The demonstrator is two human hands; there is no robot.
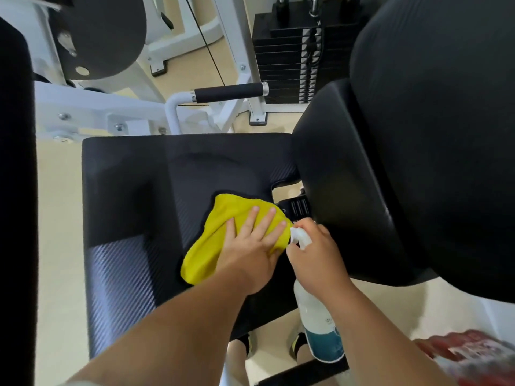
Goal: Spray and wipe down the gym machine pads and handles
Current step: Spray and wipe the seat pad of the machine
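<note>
- Left hand (pixel 250 247): palm down on the yellow cloth (pixel 210 240), fingers straight and slightly spread, pressing it flat
- Yellow cloth: lies crumpled on the black seat pad (pixel 133 196), near the pad's right rear edge, partly covered by the left hand
- Right hand (pixel 317 256): fingers curled round the head of the spray bottle (pixel 313 313); nozzle just beside the cloth's right edge, bottle body hanging below the wrist
- Back pad (pixel 418 151): black, to the right of the seat pad
- Foam-grip handle (pixel 231 91): beyond the seat, untouched
- Weight stack (pixel 287 59): behind the handle
</note>
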